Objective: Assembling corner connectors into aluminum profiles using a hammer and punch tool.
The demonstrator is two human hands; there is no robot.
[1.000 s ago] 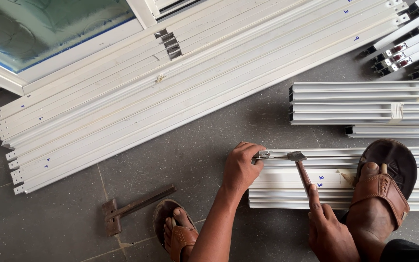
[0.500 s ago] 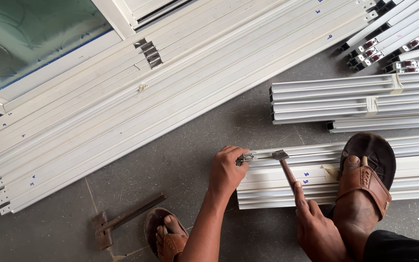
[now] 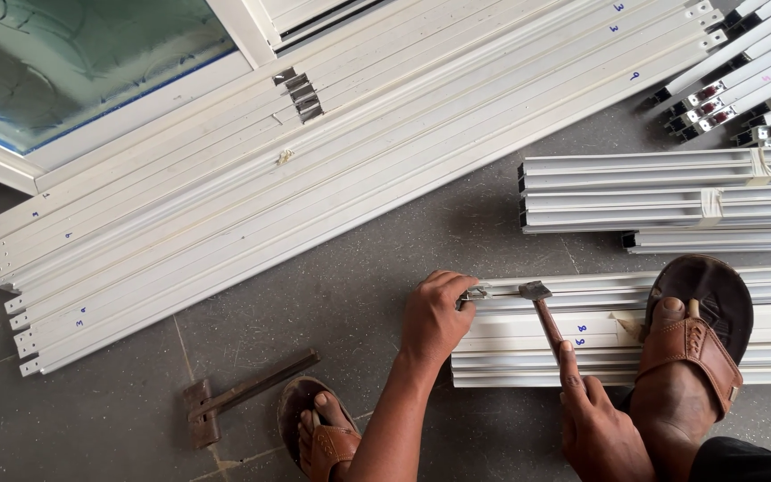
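My left hand (image 3: 435,317) pinches a small metal fitting (image 3: 475,292) against the end of a white profile in the short stack of white profiles (image 3: 582,335) on the floor. My right hand (image 3: 598,427) grips the handle of a small hammer (image 3: 542,308), index finger laid along it; the hammer's head rests just right of the fitting, over the top profile. My right foot in a brown sandal (image 3: 696,344) presses down on the same stack. My left foot in a brown sandal (image 3: 323,433) stands on the grey floor near the bottom edge.
A rusty hammer-like tool (image 3: 243,397) lies on the floor left of my left foot. Long white profiles (image 3: 314,170) run diagonally across the floor. More bundled profiles (image 3: 671,192) lie at right, and a frosted glass panel (image 3: 73,62) sits at top left.
The hammer head has stayed close to the fitting with only slight movement; my left hand keeps holding the fitting. The view has shifted a little between frames.
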